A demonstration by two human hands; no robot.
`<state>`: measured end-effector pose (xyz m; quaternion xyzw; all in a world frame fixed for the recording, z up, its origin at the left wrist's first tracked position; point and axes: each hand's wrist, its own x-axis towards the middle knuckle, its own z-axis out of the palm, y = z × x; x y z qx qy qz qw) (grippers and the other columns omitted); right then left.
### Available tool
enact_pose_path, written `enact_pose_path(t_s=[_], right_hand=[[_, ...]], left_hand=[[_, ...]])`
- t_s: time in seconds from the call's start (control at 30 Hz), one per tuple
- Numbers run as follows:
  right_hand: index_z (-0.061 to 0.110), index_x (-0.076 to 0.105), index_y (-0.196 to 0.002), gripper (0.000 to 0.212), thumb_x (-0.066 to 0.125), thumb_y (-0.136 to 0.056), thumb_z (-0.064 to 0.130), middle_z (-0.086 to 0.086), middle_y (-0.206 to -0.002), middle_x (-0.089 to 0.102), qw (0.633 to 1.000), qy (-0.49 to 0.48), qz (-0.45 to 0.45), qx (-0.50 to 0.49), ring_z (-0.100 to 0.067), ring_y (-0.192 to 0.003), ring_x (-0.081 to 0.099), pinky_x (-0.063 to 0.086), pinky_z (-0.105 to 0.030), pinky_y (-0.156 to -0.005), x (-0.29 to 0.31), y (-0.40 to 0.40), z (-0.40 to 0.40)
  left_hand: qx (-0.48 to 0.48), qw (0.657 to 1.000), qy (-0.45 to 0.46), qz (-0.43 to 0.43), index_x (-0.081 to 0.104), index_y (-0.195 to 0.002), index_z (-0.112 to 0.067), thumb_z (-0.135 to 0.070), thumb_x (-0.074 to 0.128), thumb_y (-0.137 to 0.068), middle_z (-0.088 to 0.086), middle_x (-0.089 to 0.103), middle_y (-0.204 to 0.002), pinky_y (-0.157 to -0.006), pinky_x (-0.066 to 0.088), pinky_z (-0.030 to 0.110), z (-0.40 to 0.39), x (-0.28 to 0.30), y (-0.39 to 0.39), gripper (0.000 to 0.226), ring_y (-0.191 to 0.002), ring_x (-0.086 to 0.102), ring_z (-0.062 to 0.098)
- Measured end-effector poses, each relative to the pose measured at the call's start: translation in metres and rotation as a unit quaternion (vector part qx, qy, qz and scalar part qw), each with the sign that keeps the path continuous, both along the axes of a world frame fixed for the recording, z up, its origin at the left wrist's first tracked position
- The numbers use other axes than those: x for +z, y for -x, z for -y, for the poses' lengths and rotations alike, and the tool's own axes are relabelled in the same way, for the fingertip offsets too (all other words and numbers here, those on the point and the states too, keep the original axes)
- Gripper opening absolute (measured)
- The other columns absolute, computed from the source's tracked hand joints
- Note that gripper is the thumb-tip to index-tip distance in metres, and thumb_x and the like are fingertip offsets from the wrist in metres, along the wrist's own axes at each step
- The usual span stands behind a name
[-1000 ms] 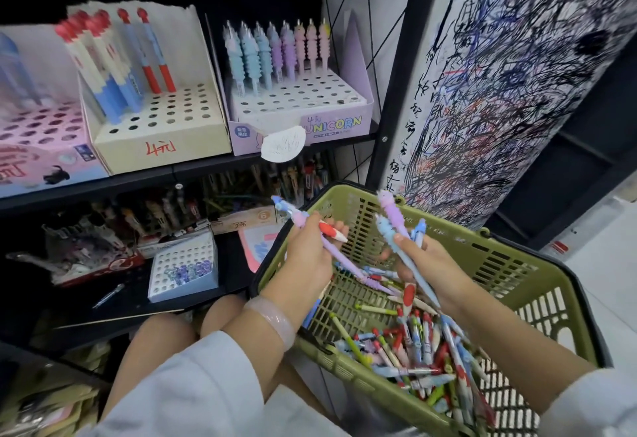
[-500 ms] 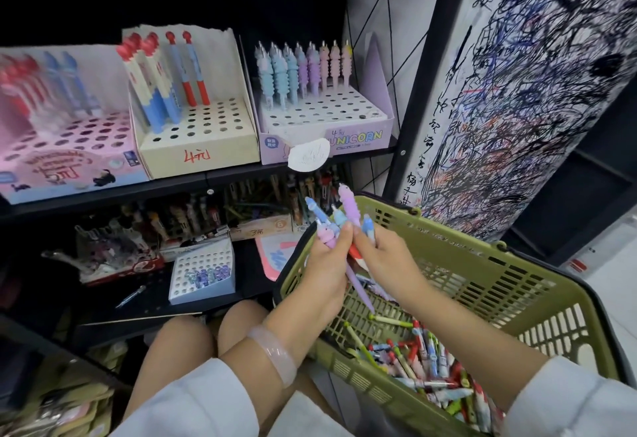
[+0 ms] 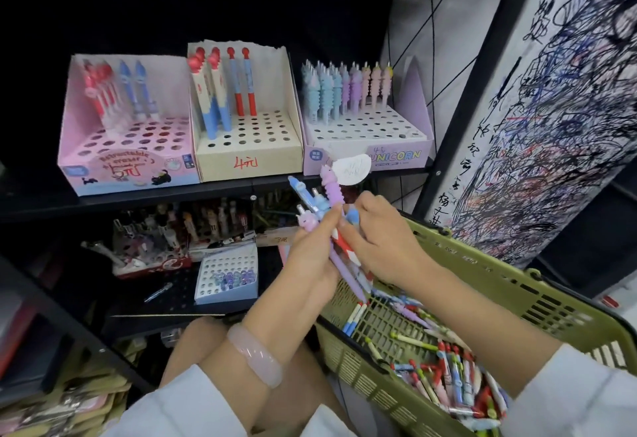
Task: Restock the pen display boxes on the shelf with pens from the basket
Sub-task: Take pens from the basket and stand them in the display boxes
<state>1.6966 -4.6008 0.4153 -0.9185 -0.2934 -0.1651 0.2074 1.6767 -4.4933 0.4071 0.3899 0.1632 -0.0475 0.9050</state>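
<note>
- Since half a second ago both hands stayed together over the basket's near-left corner, bunch lifted a bit closer to the shelf edge.
- Left hand [image 3: 312,257] curled around a bunch of pens [image 3: 331,216], gripping them mid-barrel.
- Right hand [image 3: 382,240] curled onto the same bunch from the right, fingers pinching the barrels.
- Bunch long axis runs upper-left to lower-right; character tops (purple, blue, pink) point up toward the shelf, tips point down into the green basket [image 3: 517,295].
- Basket holds a loose pile of pens [image 3: 448,374], red, blue, green, lying flat every which way.
- Shelf [image 3: 206,191] carries three display boxes side by side: unicorn box [image 3: 372,136] on the right, back rows filled with upright pens, front holes open.
- Middle cream box [image 3: 248,147] has a few red and blue pens standing at the back.
- Pink box [image 3: 127,150] on the left has red and blue pens at the back-left.
</note>
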Motion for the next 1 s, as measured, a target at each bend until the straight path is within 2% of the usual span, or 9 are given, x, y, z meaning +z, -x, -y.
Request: enact_pose_path(t_s=[0.07, 0.13, 0.23, 0.33, 0.4, 0.5, 0.6, 0.8, 1.0], right_hand=[[0.016, 0.04, -0.076, 0.028, 0.042, -0.097, 0.035, 0.001, -0.079, 0.033, 0.997, 0.07, 0.026, -0.007, -0.016, -0.073, 0.033, 0.023, -0.03, -0.066, 0.008, -0.007, -0.01], [0.011, 0.045, -0.081, 0.038, 0.033, -0.095, 0.044, 0.001, -0.081, 0.04, 0.996, 0.083, -0.016, -0.004, -0.018, -0.073, 0.043, 0.032, -0.033, -0.066, 0.016, -0.012, -0.021], [-0.004, 0.062, -0.094, 0.051, 0.039, -0.095, 0.042, -0.014, -0.078, 0.064, 0.991, -0.075, -0.114, 0.002, -0.016, -0.071, 0.06, 0.047, -0.033, -0.067, 0.032, -0.023, -0.036], [-0.003, 0.056, -0.089, 0.029, 0.048, -0.096, 0.024, -0.003, -0.053, 0.052, 0.959, -0.202, -0.196, 0.033, -0.002, -0.042, 0.046, 0.038, -0.015, -0.047, 0.048, -0.037, -0.051], [0.009, 0.048, -0.086, 0.013, 0.05, -0.095, 0.017, -0.004, -0.06, 0.053, 0.933, -0.244, -0.253, 0.08, -0.007, -0.043, 0.049, 0.045, -0.016, -0.048, 0.057, -0.046, -0.063], [0.006, 0.045, -0.091, 0.009, 0.052, -0.094, 0.009, -0.008, -0.071, 0.058, 0.892, -0.31, -0.307, 0.121, -0.012, -0.053, 0.06, 0.056, -0.024, -0.058, 0.068, -0.055, -0.084], [0.004, 0.046, -0.094, 0.006, 0.052, -0.093, 0.005, -0.009, -0.074, 0.058, 0.877, -0.341, -0.308, 0.142, -0.012, -0.056, 0.062, 0.058, -0.027, -0.064, 0.073, -0.06, -0.107], [0.007, 0.054, -0.108, 0.016, 0.054, -0.093, 0.009, -0.002, -0.075, 0.061, 0.876, -0.35, -0.293, 0.158, -0.004, -0.061, 0.062, 0.054, -0.019, -0.061, 0.081, -0.066, -0.143], [0.015, 0.058, -0.096, 0.008, 0.055, -0.093, 0.023, 0.003, -0.066, 0.063, 0.889, -0.362, -0.239, 0.145, -0.006, -0.058, 0.061, 0.055, -0.022, -0.061, 0.1, -0.075, -0.191]], left_hand=[[0.025, 0.999, -0.02, -0.009, 0.064, -0.095, -0.005, -0.017, 0.062, -0.089, 0.013, 0.07, -0.077, -0.06, 0.057, 0.033, -0.012, 0.005, -0.002, 0.013, -0.064, 0.067, 0.022], [0.045, 0.998, -0.037, -0.003, 0.064, -0.088, -0.005, -0.015, 0.061, -0.09, 0.009, 0.069, -0.064, -0.05, 0.055, 0.028, -0.025, 0.009, -0.004, 0.011, -0.054, 0.066, 0.018], [0.088, 0.992, -0.093, 0.019, 0.061, -0.075, -0.009, -0.011, 0.06, -0.089, 0.003, 0.064, -0.052, -0.047, 0.053, 0.023, -0.052, 0.014, -0.008, 0.014, -0.044, 0.061, 0.009], [0.088, 0.986, -0.14, 0.036, 0.061, -0.076, -0.008, -0.009, 0.064, -0.086, 0.001, 0.062, -0.049, -0.047, 0.053, 0.022, -0.081, 0.015, -0.008, 0.011, -0.043, 0.06, 0.008], [0.076, 0.982, -0.171, 0.039, 0.06, -0.075, -0.008, -0.01, 0.066, -0.085, 0.0, 0.062, -0.047, -0.049, 0.052, 0.021, -0.1, 0.014, -0.007, 0.011, -0.043, 0.059, 0.009], [0.07, 0.977, -0.194, 0.044, 0.063, -0.081, -0.008, -0.012, 0.066, -0.085, 0.002, 0.064, -0.058, -0.056, 0.052, 0.024, -0.124, 0.013, -0.007, 0.006, -0.052, 0.061, 0.012], [0.054, 0.979, -0.187, 0.063, 0.066, -0.085, -0.01, -0.011, 0.064, -0.085, 0.005, 0.068, -0.071, -0.061, 0.053, 0.026, -0.143, 0.013, -0.006, 0.002, -0.061, 0.063, 0.013], [0.024, 0.979, -0.172, 0.11, 0.066, -0.087, -0.007, -0.008, 0.06, -0.085, 0.002, 0.068, -0.061, -0.051, 0.052, 0.022, -0.168, 0.024, -0.005, 0.006, -0.053, 0.063, 0.01], [0.083, 0.965, -0.209, 0.134, 0.066, -0.085, -0.01, -0.012, 0.062, -0.084, 0.001, 0.066, -0.061, -0.051, 0.052, 0.021, -0.202, 0.042, -0.01, 0.004, -0.053, 0.062, 0.009]])
